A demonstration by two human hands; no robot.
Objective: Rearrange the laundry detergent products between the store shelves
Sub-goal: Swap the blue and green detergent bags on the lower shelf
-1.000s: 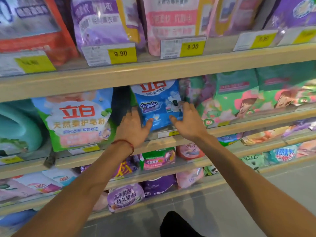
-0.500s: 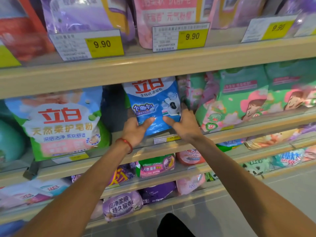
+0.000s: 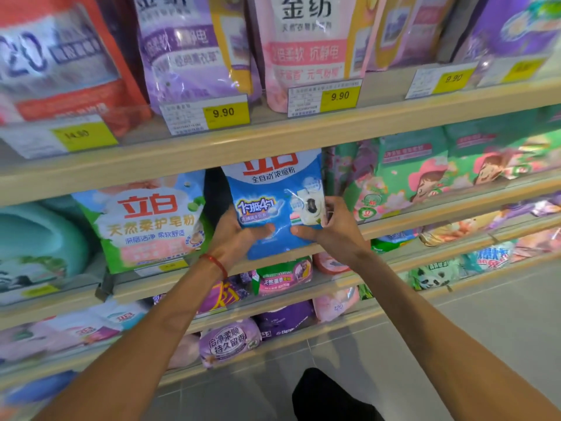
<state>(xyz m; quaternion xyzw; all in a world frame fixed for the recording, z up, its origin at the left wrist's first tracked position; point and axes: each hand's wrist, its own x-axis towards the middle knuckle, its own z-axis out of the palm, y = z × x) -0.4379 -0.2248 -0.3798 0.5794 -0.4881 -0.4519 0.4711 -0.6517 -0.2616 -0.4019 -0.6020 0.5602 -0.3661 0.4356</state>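
A blue plastic bag of washing powder with red and white lettering [image 3: 274, 208] stands upright on the beige middle shelf [image 3: 394, 226]. Its top is tucked under the beige shelf above [image 3: 303, 138] and its lower edge hangs in front of the middle shelf's lip. The left hand [image 3: 233, 238], with a red string bracelet [image 3: 216, 264] on its wrist, grips the bag's lower left side, thumb laid across the front. The right hand [image 3: 332, 232] grips the lower right side, thumb on the front and fingers curled round the edge. To the bag's left, across a dark gap, stands a green and white powder bag [image 3: 145, 226]; to its right are green bags printed with a pink-hatted cartoon figure [image 3: 409, 177]. On the shelf above, a purple pouch [image 3: 194, 53] and a pink pouch [image 3: 306, 50] stand behind yellow 9.90 price tags [image 3: 226, 112].
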